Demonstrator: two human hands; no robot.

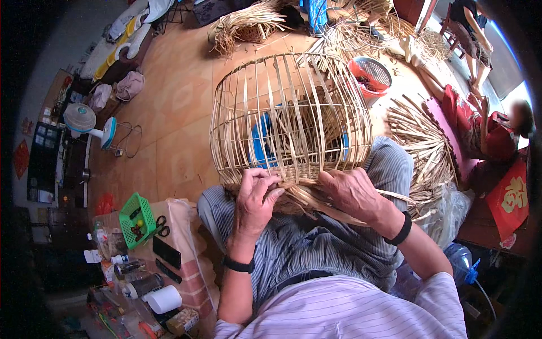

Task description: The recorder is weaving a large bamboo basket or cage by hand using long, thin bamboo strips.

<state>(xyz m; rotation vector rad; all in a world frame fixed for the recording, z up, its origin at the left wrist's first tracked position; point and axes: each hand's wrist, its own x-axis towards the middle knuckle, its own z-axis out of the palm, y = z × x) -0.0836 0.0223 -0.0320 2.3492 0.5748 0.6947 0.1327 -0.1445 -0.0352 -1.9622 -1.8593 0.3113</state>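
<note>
A large barrel-shaped basket frame (271, 107) of thin wooden or cane ribs rests against my knees, its near rim toward me. Flat dry plant strips (307, 198) are woven along that rim, and their loose ends fan out over my lap. At the left part of the weave, my left hand (255, 195) pinches the strips between thumb and fingers. My right hand (353, 193) is closed at the rim a little further right, with strips running under it. Through the ribs a blue object (262, 138) shows, partly hidden.
On my left a cloth-covered table (195, 243) carries a green basket (137, 220), scissors (162, 227), a phone (167, 251) and bottles. A fan (93, 124) stands beyond. Strip bundles (415, 152) lie right, near a seated person (480, 124) and a red bucket (372, 79).
</note>
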